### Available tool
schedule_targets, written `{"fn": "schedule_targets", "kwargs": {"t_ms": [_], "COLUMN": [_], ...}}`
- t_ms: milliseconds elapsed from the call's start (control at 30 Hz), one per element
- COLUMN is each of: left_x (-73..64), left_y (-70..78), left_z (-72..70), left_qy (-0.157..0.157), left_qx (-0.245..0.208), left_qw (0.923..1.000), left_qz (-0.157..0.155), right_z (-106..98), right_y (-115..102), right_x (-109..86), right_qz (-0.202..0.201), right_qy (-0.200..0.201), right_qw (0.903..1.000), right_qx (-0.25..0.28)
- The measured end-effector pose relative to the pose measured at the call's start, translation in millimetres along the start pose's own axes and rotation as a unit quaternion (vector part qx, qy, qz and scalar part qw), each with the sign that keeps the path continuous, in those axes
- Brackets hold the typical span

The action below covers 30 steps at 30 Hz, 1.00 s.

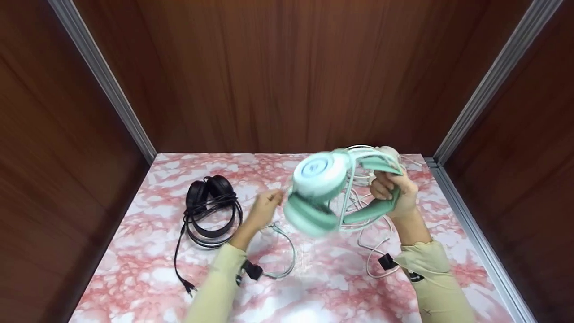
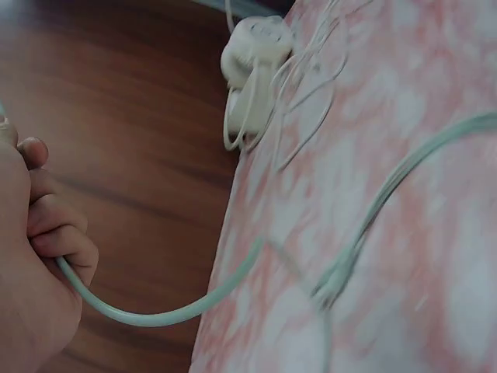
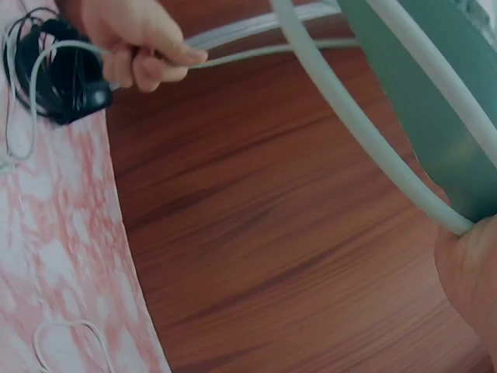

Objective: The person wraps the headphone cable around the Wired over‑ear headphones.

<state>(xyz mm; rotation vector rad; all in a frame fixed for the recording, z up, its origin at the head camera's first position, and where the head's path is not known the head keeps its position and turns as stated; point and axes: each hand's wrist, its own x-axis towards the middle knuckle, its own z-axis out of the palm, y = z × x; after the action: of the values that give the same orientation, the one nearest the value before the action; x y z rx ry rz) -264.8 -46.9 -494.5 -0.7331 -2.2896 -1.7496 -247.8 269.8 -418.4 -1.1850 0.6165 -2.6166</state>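
Observation:
Mint-green headphones (image 1: pixel 320 172) are held up over the table, their ear cups to the left and blurred. My right hand (image 1: pixel 401 193) grips them by the padded headband (image 3: pixel 435 101), fingers curled round it. To their left, my left hand (image 1: pixel 265 208) curls round their pale green cable (image 2: pixel 155 318). In the right wrist view the cable runs taut between thumb and fingers toward the headphones. The rest of the cable droops from the left fist to a bundled loop (image 1: pixel 293 255) on the table.
Black headphones (image 1: pixel 213 199) lie at the left, wound with their cord, whose plug (image 1: pixel 188 286) points to the front. White headphones (image 2: pixel 260 47) with loose white cable sit at the back right, partly hidden in the head view. Wooden panels (image 1: pixel 287 76) enclose the marbled table (image 1: pixel 148 269).

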Motion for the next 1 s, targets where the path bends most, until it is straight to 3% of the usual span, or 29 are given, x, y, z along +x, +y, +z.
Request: {"fn": "schedule_targets", "kwargs": {"t_ms": [100,200,300,467,633,800,1000], "left_x": [-9.3,-20.6,-34.4,-56.3,-67.8,-78.5,-95.6], "left_y": [-4.6,-18.3,-32.2,-29.4,-20.3,-20.8,-30.8], "left_z": [23.7,44.7,55.8,56.0,52.9,49.4,35.8], "left_qy": [-0.001,-0.004,-0.017,-0.002,0.021,0.022,0.036], "left_qx": [-0.006,0.001,0.007,0.031,0.096,0.126,0.142], "left_qw": [1.0,0.9999,0.9996,0.9987,0.9917,0.9878,0.9866], "left_qz": [-0.002,0.011,0.02,0.039,0.083,0.089,0.072], "right_z": [-3.0,-2.5,-1.4,-2.4,-4.6,-8.1,-19.3], "right_y": [1.9,2.6,-0.8,-9.5,-5.9,-4.3,-27.0], "right_x": [-3.6,-6.2,-5.2,-1.0,-1.8,-3.1,1.0], "right_qz": [-0.03,-0.064,-0.105,-0.177,-0.188,-0.204,-0.259], "right_qy": [0.061,0.142,0.216,0.309,0.392,0.46,0.55], "right_qw": [0.9975,0.9877,0.9708,0.9326,0.8851,0.8315,0.7383], "right_qx": [0.02,0.019,0.01,-0.055,-0.165,-0.236,-0.292]}}
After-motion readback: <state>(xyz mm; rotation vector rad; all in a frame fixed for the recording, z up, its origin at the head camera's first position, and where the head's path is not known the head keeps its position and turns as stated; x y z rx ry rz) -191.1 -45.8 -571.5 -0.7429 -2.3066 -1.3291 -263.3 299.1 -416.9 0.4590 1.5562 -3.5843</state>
